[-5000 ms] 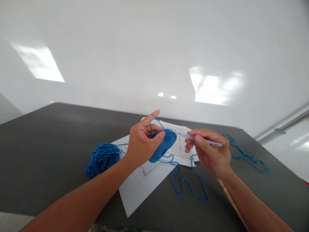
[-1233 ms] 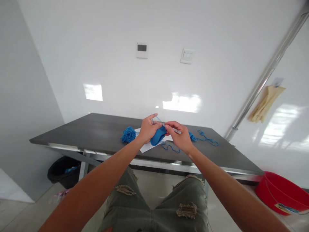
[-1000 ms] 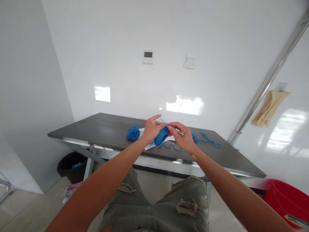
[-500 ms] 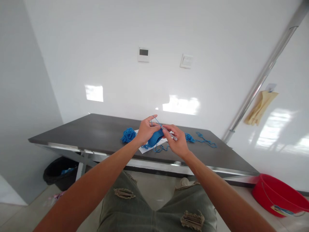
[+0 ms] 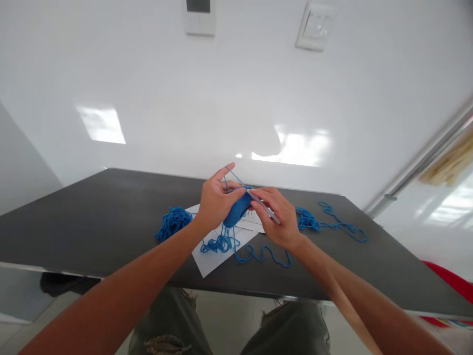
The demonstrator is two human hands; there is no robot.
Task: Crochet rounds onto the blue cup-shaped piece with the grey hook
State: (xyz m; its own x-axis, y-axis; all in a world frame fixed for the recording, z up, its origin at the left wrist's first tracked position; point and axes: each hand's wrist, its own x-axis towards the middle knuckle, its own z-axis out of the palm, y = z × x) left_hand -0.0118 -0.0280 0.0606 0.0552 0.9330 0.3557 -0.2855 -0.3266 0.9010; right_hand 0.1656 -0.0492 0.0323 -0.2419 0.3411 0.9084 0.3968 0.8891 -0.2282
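Between my hands, above the table, hangs a small blue crocheted piece [image 5: 238, 211]. My left hand [image 5: 218, 199] pinches it between thumb and fingers, with the index finger raised and blue yarn looped over it. A grey crochet hook [image 5: 266, 207] lies in my right hand [image 5: 279, 217], gripped by thumb and fingers, its tip at the upper edge of the piece. From that edge a taut strand runs up to my left index finger. Loose blue yarn [image 5: 218, 243] trails beneath onto white paper sheets [image 5: 207, 264].
The dark table [image 5: 92, 222] stands against a white wall. A blue yarn heap [image 5: 173, 223] lies left of my hands; another yarn bundle [image 5: 307, 219] with a loose tail lies right. A red bucket [image 5: 449, 278] is partly seen past the table's right edge.
The view has tipped down and come closer, so the table, yarn and paper look larger. Both hands keep their hold on the crocheted piece and the hook.
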